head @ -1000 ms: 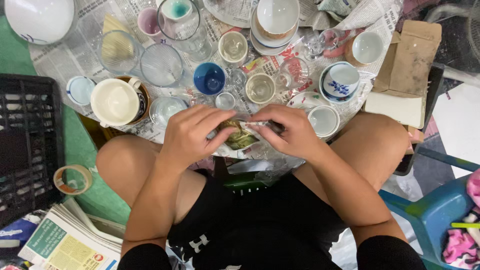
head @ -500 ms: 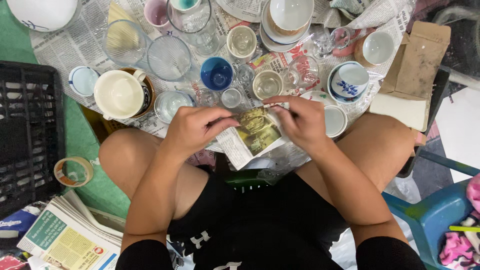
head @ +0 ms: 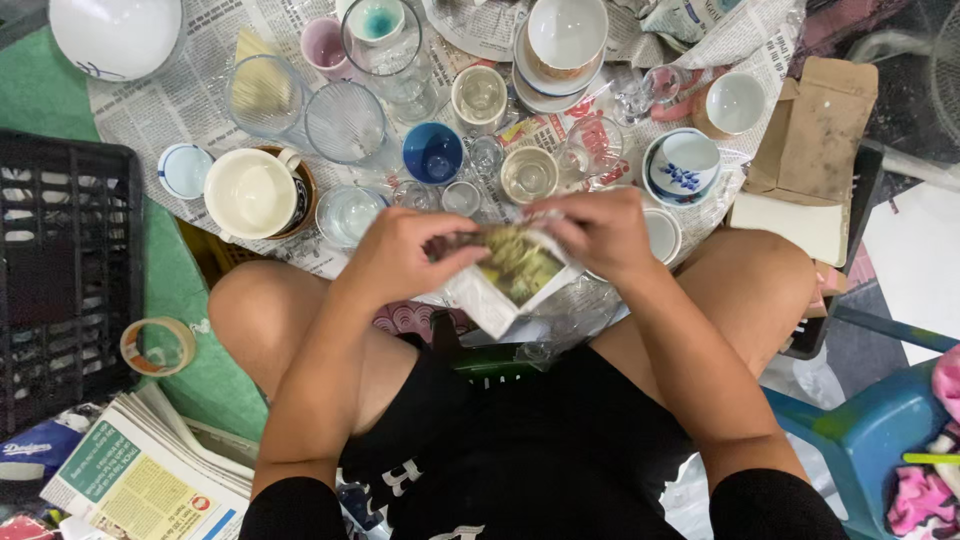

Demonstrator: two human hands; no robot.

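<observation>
My left hand (head: 405, 255) and my right hand (head: 597, 230) are closed together on a small object wrapped in a sheet of printed newspaper (head: 515, 275), held above my lap. The thing inside the paper is hidden. A loose corner of the sheet hangs down toward my knees. Just beyond my hands, cups and glasses stand on spread newspaper (head: 190, 100): a blue cup (head: 432, 153), a cream mug (head: 250, 193), a blue-patterned white bowl (head: 683, 165) and a small beige cup (head: 529, 174).
A black plastic crate (head: 55, 270) stands at left. A tape roll (head: 157, 346) lies on the green mat, a stack of newspapers (head: 150, 470) at lower left. A cardboard box (head: 815, 160) sits at right, a blue stool (head: 860, 430) at lower right. Stacked bowls (head: 565, 40) stand at the back.
The bundle has been turned and the paper unfolded around it; a corner now hangs down. My hands have shifted slightly toward me.
</observation>
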